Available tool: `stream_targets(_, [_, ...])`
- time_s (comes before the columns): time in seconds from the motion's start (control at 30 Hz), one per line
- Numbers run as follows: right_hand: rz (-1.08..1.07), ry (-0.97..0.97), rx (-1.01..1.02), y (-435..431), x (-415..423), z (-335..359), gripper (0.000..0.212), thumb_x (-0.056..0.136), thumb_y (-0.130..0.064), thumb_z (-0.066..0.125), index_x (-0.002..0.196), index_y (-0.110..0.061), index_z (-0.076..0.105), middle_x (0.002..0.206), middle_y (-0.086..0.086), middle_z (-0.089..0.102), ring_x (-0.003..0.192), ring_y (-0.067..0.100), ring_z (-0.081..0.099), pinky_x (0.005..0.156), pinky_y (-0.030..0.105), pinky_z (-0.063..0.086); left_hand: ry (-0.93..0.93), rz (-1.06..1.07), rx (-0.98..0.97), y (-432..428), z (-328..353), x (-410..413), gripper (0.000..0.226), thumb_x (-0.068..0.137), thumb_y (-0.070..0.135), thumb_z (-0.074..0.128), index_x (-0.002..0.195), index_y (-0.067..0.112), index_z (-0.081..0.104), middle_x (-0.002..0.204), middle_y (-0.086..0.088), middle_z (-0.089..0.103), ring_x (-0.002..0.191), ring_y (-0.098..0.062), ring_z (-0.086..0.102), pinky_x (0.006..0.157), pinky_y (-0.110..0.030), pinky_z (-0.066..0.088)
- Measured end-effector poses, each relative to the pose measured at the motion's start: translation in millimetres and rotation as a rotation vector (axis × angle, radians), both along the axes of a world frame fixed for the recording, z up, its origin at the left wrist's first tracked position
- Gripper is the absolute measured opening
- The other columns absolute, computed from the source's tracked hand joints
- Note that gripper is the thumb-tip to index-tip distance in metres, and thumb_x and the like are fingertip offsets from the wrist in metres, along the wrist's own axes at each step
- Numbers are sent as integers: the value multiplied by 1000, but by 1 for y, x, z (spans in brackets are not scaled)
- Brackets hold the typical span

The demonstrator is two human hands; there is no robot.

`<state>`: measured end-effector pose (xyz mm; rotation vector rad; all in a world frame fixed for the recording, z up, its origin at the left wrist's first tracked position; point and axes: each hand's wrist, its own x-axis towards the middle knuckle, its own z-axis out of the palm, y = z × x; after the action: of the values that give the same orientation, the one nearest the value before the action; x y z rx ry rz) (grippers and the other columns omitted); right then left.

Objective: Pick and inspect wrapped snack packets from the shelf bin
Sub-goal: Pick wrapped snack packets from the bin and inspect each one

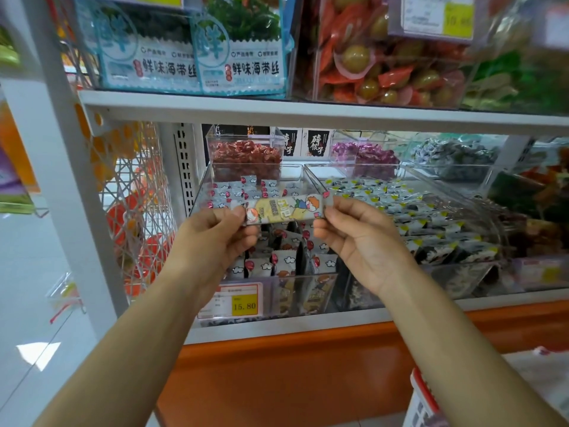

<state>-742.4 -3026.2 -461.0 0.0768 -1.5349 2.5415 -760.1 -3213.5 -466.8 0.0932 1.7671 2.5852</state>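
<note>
both grips pinch one snack packet: my left hand [215, 232] and right hand [354, 238] hold the packet [284, 209] by its ends, level above the clear bin [308, 291].

packet [284, 210] ends: hidden under left hand [215, 238] and right hand [360, 241]; upper price label [431, 15]: blurred; basket [422, 406]: cut by bottom edge

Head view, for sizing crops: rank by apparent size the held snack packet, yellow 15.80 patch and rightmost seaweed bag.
Largest: seaweed bag.
Middle: snack packet, pinched between left hand and right hand; nearer the camera, so flattered.
Smallest: yellow 15.80 patch.
</note>
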Motion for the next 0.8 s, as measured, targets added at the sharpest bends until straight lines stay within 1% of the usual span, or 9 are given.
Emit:
stream_targets(0.07, [-27,0,-37,0,-1,1,15,87,10,50,95,3,60,70,8,69,57,14,67,54,20,54,1,-37,37,-1,1,0,24,89,6,55,64,6,58,57,-3,64,57,-9,64,58,-15,53])
stream_targets(0.17, [-70,7,-32,2,0,1,18,88,11,48,103,6,58,79,13,64,57,14,66,55,21,55,7,-75,86,-1,2,-1,12,83,-4,55,74,3,57,61,-5,66,63,-13,69,59,-15,53])
stream_targets(0.23, [-105,16,10,2,1,0,17,89,11,47,97,3,59,78,12,63,56,14,66,54,21,55,25,-80,77,-2,2,-1,11,82,-8,55,82,3,55,67,-9,64,66,-15,70,60,-16,54])
stream_targets(0.4, [-180,30,142,0,2,0,14,92,-12,54,81,-6,58,65,4,63,53,17,65,51,27,55,148,-37,-218,1,2,3,13,83,-9,57,83,3,51,78,-15,62,69,-17,71,56,-13,51])
stream_targets(0.5, [-231,51,297,1,1,-2,14,88,-16,62,77,-8,58,64,-3,61,52,13,64,56,29,58,198,-10,-318,2,1,3,13,84,-5,59,77,4,54,84,-19,68,70,-17,71,56,-13,52])
stream_targets(0.6, [-244,77,360,2,-1,-5,5,87,-7,62,83,-10,63,81,6,63,59,14,67,64,33,59,160,-51,-277,1,1,2,9,81,3,65,84,6,57,91,-15,69,81,-20,71,70,-23,57])
stream_targets(0.63, [-243,80,378,3,-1,-5,7,87,-5,61,85,-10,64,87,10,64,63,16,69,67,34,60,155,-76,-269,0,1,3,16,77,10,69,87,6,57,92,-14,70,83,-20,71,74,-26,57])
stream_targets(0.7, [-218,88,375,3,-1,-5,10,87,-2,59,87,-9,66,93,12,66,71,19,71,66,30,59,148,-88,-265,0,0,3,34,67,25,71,90,5,56,92,-13,72,86,-20,71,78,-29,57])
stream_targets(0.8, [-175,90,322,1,0,-3,12,87,2,58,86,-6,68,93,12,69,79,20,71,64,25,57,132,-55,-255,0,1,2,25,75,21,68,90,4,58,89,-11,72,86,-21,71,76,-27,57])
